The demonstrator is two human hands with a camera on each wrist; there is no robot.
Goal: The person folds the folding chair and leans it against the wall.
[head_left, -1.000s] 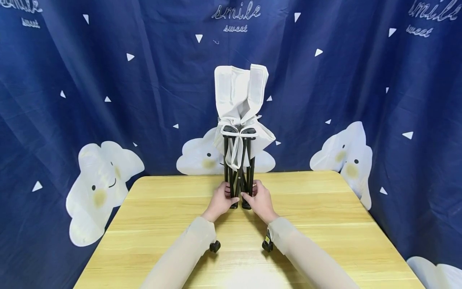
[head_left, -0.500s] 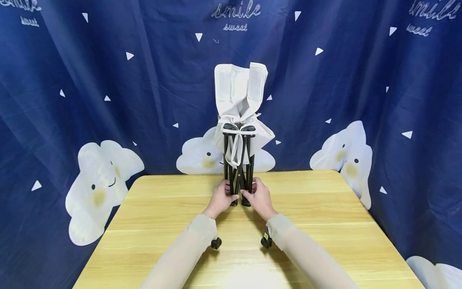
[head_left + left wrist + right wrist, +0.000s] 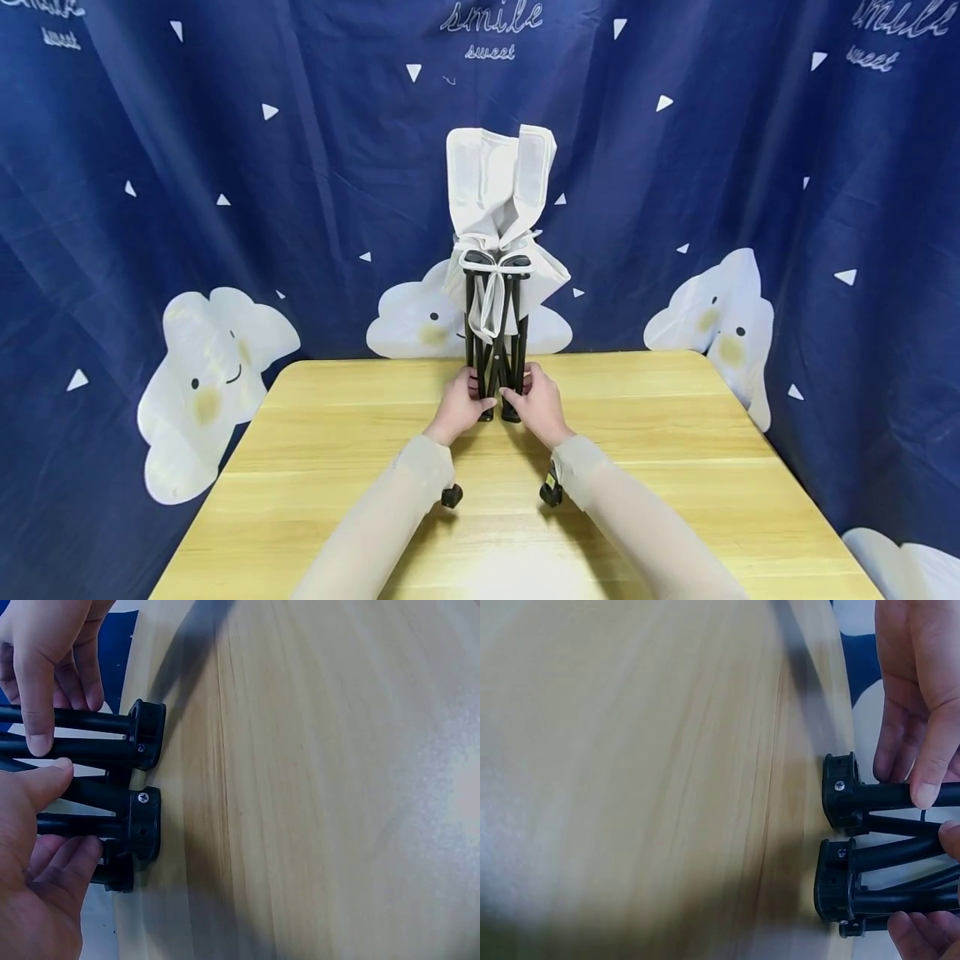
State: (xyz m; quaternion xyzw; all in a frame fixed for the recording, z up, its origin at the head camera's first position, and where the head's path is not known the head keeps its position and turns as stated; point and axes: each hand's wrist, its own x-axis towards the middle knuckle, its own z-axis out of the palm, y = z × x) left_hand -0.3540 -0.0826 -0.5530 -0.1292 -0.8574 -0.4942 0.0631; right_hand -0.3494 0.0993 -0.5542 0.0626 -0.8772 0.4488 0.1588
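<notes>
A folded camp chair with white fabric and black tube legs stands upright near the far edge of the table in the head view. My left hand grips the legs on the left, low down near the feet. On the other side my right hand grips the right legs at the same height. Both thumbs lie across the front tubes and the other fingers curl behind. The black plastic feet with screws show in the left wrist view, right at the tabletop. In the right wrist view, more feet sit close together.
The wooden table has rounded far corners. Directly behind it hangs a dark blue curtain with white clouds and small triangles. A small black device hangs under the left cuff, another black device under the right.
Both hands keep their grip on the legs. The chair's feet and the hands sit slightly higher in the head view, a little farther back, while the whole view has also shifted slightly.
</notes>
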